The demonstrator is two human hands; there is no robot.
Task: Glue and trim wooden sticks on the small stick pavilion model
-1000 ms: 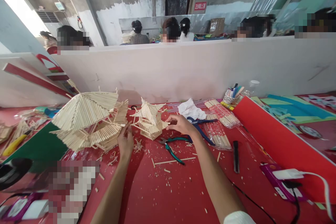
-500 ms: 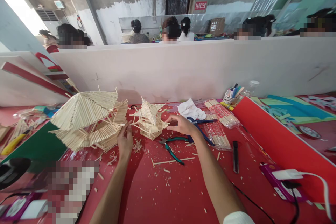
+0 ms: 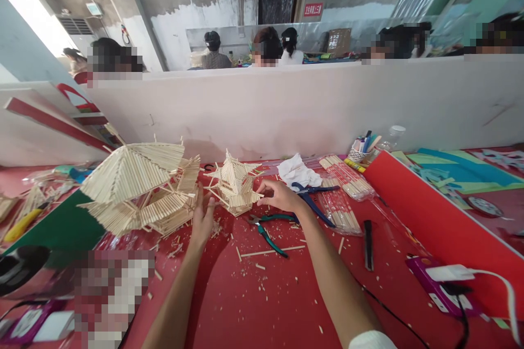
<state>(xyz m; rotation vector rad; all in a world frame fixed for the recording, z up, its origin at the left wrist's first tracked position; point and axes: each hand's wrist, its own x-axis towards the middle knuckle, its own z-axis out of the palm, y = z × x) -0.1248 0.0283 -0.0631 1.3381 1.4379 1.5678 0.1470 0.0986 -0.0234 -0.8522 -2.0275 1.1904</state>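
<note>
A small pavilion model (image 3: pixel 234 188) built of thin wooden sticks, with a pointed star-like roof, stands on the red table. My right hand (image 3: pixel 279 196) pinches a right-hand corner of its eaves between thumb and fingers. My left hand (image 3: pixel 203 217) is close to the model's left side, thumb and fingers apart, with nothing visible in it. Its fingertips are partly hidden, near the larger stick-built pavilion (image 3: pixel 135 174) on the left. Pliers with green handles (image 3: pixel 268 234) lie open in front of the small model.
Blue-handled pliers (image 3: pixel 313 202), white tissue (image 3: pixel 298 170) and packs of wooden sticks (image 3: pixel 346 177) lie to the right. A black cutter (image 3: pixel 368 245) is nearer the red board (image 3: pixel 434 229). Wood scraps litter the table. A purple power strip (image 3: pixel 442 286) sits at the right.
The small pavilion has turned and its roof shows a different side. My left hand has come off its left eave corner and opened. My right hand stays at the right corner.
</note>
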